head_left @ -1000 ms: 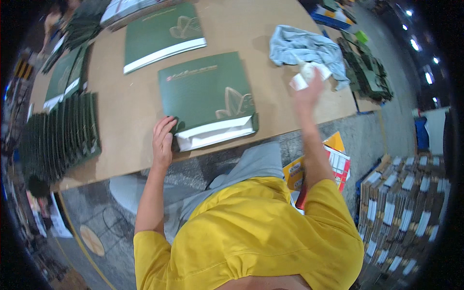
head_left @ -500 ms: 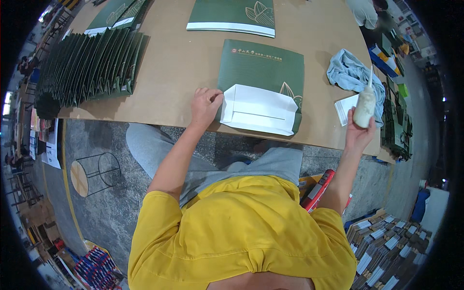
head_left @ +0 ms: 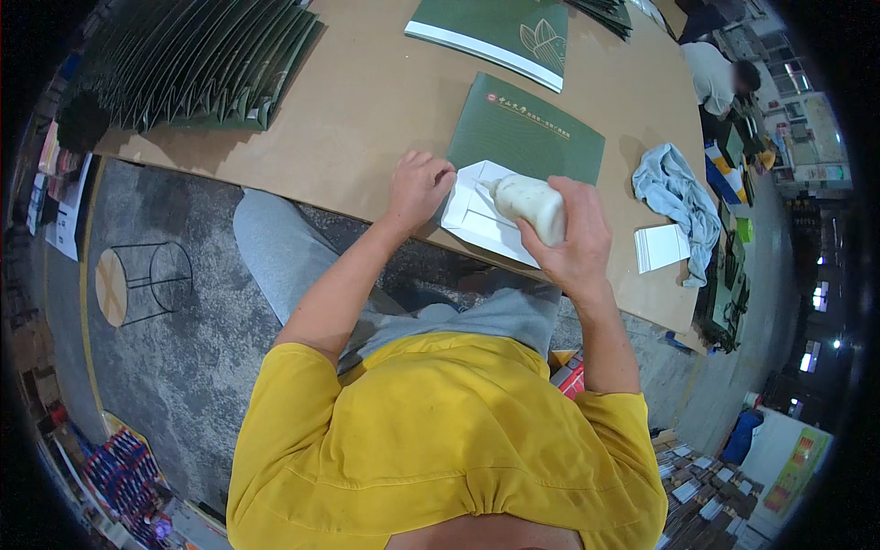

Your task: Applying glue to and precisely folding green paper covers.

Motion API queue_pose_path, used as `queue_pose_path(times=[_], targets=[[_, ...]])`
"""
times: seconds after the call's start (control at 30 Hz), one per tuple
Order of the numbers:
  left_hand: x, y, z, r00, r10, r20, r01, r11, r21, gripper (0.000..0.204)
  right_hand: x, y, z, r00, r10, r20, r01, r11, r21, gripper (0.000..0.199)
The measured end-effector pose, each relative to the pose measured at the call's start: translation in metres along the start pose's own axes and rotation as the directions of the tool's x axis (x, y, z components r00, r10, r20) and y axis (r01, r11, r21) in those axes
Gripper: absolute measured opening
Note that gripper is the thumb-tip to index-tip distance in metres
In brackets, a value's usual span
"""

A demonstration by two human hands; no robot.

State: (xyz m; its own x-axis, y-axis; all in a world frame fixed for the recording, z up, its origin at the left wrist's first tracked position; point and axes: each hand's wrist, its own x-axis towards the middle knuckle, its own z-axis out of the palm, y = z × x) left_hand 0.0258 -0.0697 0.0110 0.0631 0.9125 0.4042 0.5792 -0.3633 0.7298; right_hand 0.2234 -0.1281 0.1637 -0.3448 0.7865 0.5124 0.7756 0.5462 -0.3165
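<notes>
Right hand [head_left: 576, 240] is wrapped around a white squeeze bottle [head_left: 532, 203], tipped over with its nozzle pointing to nine o'clock onto the white flap [head_left: 481, 220] of the flat green paper bag [head_left: 524, 137]. Left hand [head_left: 417, 188] presses the flap's edge, fingers curled, holding nothing. At twelve o'clock lies another green bag [head_left: 500, 27]; at ten, a fanned stack of green bags [head_left: 197, 60]; at three, a blue cloth [head_left: 676, 197] and a white card [head_left: 662, 247]. Half a second ago the bottle was raised off to the right beside the cloth; now it's down over the flap.
</notes>
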Motion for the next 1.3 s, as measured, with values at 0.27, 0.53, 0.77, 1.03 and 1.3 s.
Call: queue_pose_path(times=[0.27,0.53,0.77,1.03,1.3], targets=[[0.000,0.003,0.000,0.999,-0.030,0.032,0.031,0.999,-0.025,0.010,0.012,-0.003,0.017,0.998,-0.040,0.050,0.044,0.997,-0.064,0.051],[0.000,0.002,0.001,0.999,-0.023,0.036,0.023,1.000,-0.018,0.010,0.012,0.001,0.020,0.998,-0.023,0.060,0.028,0.997,-0.077,0.049],[-0.001,-0.001,-0.001,0.999,-0.022,0.028,0.023,1.000,-0.011,0.010,0.010,-0.001,0.021,0.999,-0.004,0.053,0.006,0.999,-0.032,0.049],[0.001,0.000,0.003,0.999,0.038,0.008,-0.039,0.999,0.009,0.010,-0.020,0.023,-0.014,0.885,0.446,-0.135,-0.392,0.869,0.302,0.048],[0.002,-0.007,-0.003,0.999,0.030,0.020,-0.031,0.999,0.036,0.009,-0.078,0.041,-0.080,0.671,0.681,-0.295,-0.589,0.730,0.346,0.048]])
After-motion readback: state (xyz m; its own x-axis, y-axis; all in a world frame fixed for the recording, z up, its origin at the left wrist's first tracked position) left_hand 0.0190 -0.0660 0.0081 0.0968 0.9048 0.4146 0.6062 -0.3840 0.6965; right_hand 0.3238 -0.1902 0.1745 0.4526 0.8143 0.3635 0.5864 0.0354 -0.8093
